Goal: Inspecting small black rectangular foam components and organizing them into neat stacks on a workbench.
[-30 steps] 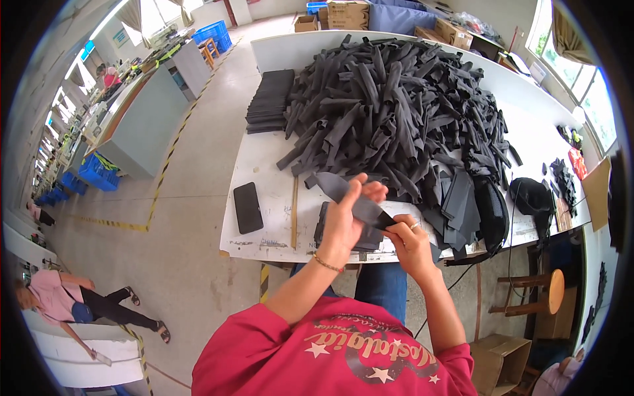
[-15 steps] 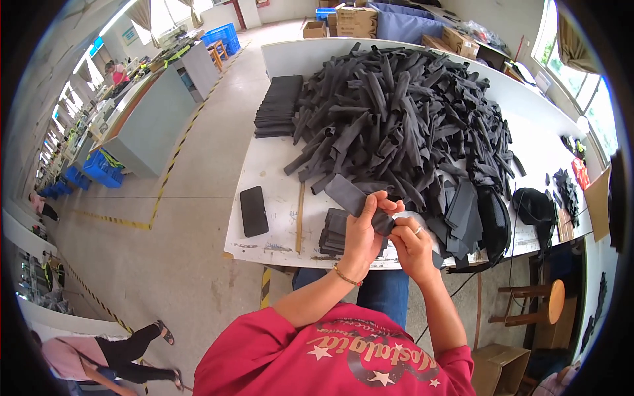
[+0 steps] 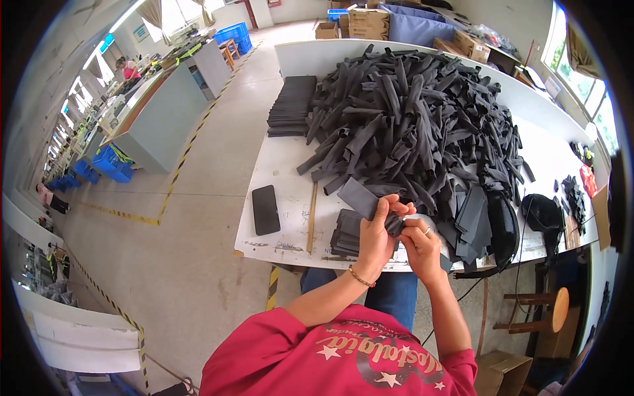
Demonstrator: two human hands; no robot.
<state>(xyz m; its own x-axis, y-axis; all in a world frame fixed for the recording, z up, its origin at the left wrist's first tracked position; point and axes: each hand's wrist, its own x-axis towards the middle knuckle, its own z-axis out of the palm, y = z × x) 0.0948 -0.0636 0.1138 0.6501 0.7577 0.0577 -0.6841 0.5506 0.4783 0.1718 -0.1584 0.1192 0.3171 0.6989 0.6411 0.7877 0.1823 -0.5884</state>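
Note:
A dark grey fabric strip (image 3: 358,197) sticks out to the upper left from between my hands, above the near edge of the table. My left hand (image 3: 378,231) is closed around it, with some fingertips raised. The fingers of my right hand (image 3: 421,245) pinch its bunched end, where the folds are partly hidden. Just left of my left hand lies a small stack of dark flat fabric pieces (image 3: 345,232). Beyond my hands rises a large heap of black fabric tubes (image 3: 409,119).
On the white table (image 3: 284,175) are a black phone (image 3: 266,210), a wooden ruler (image 3: 312,218), a neat stack of black pieces (image 3: 291,105), loose flat pieces (image 3: 473,218) and a black pouch (image 3: 543,214). A wooden stool (image 3: 560,310) stands at the right.
The view has shifted, moving the table slightly rightward in the picture. My hands keep their grip on the strip with slight finger movement. A walking person at lower left has mostly left the picture.

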